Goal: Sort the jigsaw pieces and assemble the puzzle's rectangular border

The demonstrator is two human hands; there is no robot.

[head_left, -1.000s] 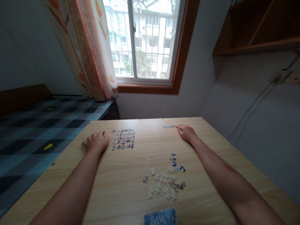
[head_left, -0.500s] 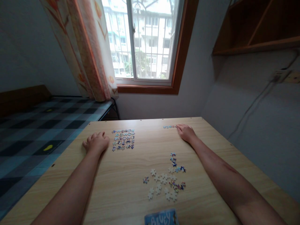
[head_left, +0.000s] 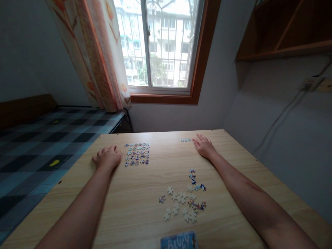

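Note:
My left hand point(head_left: 107, 156) rests palm down on the wooden table, its fingers loosely bent and slightly apart with nothing seen in them. Just to its right lies a block of joined jigsaw puzzle pieces point(head_left: 137, 154) in several rows. Toward the far edge, my right hand point(head_left: 204, 146) has its fingers spread, with fingertips on the right end of a short row of puzzle pieces point(head_left: 186, 140). The fingers cover that end of the row. Nearer to me is a loose scatter of puzzle pieces point(head_left: 181, 197), some showing pale backs, others coloured faces.
A blue box lettered "BLUEY" point(head_left: 178, 241) stands at the near edge of view. The table point(head_left: 129, 200) reaches toward a window point(head_left: 166, 45). A bed with a checked cover point(head_left: 33, 145) is on the left; a wooden shelf point(head_left: 285, 52) hangs on the right wall.
My right hand has shifted slightly left over the end of the short row, its fingers now more spread and hiding more of it. The left hand stays put.

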